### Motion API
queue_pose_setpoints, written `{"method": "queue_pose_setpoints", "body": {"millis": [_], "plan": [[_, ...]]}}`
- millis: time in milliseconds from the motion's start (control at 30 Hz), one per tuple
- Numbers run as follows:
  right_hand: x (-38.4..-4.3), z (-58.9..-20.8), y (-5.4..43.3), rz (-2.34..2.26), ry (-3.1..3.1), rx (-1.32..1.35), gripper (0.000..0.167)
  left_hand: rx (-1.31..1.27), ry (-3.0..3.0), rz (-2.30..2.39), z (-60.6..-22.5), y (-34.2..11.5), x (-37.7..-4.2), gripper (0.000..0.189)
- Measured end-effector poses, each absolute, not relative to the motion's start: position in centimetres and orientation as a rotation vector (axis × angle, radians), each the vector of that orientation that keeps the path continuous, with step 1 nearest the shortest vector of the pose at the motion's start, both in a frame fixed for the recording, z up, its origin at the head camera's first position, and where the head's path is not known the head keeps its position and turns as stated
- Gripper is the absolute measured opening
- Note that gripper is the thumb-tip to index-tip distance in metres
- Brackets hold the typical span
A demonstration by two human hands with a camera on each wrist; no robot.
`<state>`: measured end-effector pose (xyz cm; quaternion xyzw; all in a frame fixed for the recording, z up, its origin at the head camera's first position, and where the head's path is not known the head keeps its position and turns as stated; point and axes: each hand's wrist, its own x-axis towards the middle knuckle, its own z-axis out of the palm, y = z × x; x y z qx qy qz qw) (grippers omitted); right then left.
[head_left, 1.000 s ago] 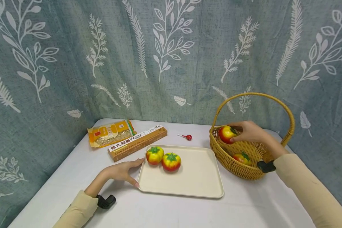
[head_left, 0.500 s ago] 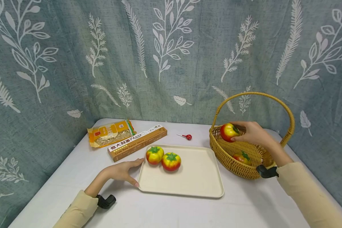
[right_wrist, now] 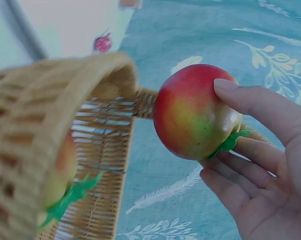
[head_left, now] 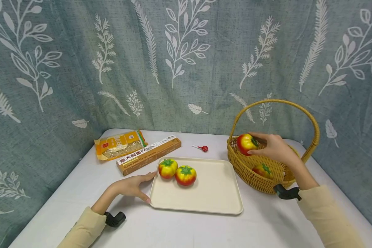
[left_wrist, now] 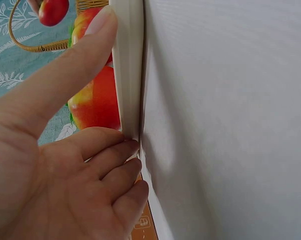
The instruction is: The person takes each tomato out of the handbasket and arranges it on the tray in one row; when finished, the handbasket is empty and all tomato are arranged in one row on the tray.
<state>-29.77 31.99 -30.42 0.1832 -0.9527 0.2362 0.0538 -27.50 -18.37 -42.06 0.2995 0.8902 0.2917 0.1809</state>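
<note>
Here, the right hand pinches a tomato; the left hand (loosely spread) touches the tray.

White table bears tray, basket, box, bag, lollipop.

Curtained-off tabletop set, like a small filming studio
A teal leaf-print curtain hangs behind and along 2 sides of a white table bearing a pasta box, tray and wicker basket; 2 black devices sit at the wrists
</note>
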Motion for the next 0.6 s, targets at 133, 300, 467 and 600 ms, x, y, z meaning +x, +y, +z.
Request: {"method": "queue_pose_setpoints", "body": {"millis": [133,300,467,600], "plan": [[-28.9,-30.1,31.3,0.741,-2.867,0.529,0.080,0.845,2.516,0.820,-42.0,-18.4,-27.5,0.103],[-27.9,-30.1,30.4,0.781,-2.829,0.490,0.083,0.851,2.507,0.836,-42.1,-18.4,-27.5,0.102],[-27.3,-30.3,29.6,0.859,-2.783,0.500,0.081,0.853,2.507,0.834,-42.1,-18.4,-27.6,0.102],[-26.9,-30.3,29.0,0.910,-2.752,0.512,0.078,0.855,2.510,0.830,-42.1,-18.4,-27.5,0.103]]}}
